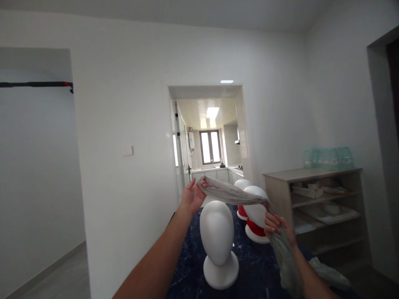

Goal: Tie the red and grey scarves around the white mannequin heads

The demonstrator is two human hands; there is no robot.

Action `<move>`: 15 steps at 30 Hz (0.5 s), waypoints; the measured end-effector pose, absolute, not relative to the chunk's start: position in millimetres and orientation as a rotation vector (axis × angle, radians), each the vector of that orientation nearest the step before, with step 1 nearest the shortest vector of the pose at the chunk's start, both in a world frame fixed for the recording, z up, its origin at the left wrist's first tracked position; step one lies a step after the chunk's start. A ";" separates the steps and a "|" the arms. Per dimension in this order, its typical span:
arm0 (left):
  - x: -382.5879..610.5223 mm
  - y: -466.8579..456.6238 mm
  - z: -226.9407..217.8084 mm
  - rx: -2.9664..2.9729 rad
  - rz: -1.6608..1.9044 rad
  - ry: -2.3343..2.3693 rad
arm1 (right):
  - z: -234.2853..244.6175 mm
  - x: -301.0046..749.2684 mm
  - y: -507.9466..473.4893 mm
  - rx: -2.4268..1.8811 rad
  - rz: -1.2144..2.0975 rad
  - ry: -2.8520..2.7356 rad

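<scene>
A grey scarf (231,194) stretches between my two hands, just above a white foam mannequin head (217,238). My left hand (193,195) is raised at the far side of the head and grips one end of the scarf. My right hand (276,224) is closed on the scarf lower at the right, and the rest of the cloth hangs down over my wrist. The head stands on a round base on a dark blue marbled table (258,270).
Two more white mannequin heads (256,214) with red bands stand behind on the table. A wooden shelf unit (314,203) with trays and a pack of bottles (328,158) stands at the right. A doorway (208,137) to a kitchen lies ahead.
</scene>
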State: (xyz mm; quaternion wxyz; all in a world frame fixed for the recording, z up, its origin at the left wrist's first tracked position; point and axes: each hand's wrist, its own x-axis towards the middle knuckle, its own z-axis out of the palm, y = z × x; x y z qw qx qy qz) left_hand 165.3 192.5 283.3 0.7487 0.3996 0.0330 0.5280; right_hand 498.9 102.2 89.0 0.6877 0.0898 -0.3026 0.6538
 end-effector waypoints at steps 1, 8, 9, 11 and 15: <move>168.4 202.6 285.2 0.854 1.180 0.097 | 91.2 490.2 108.8 0.208 1.460 -0.659; 163.2 256.3 272.9 0.686 1.335 0.334 | 52.1 449.8 176.4 -0.010 1.479 -0.662; 158.2 260.4 265.6 0.661 1.351 0.361 | 40.9 446.6 184.6 -0.063 1.505 -0.667; 145.6 266.1 245.1 0.604 1.385 0.415 | 18.7 439.6 197.5 -0.166 1.576 -0.681; 115.7 264.9 183.6 0.463 1.470 0.534 | -14.4 423.8 211.3 -0.388 1.741 -0.703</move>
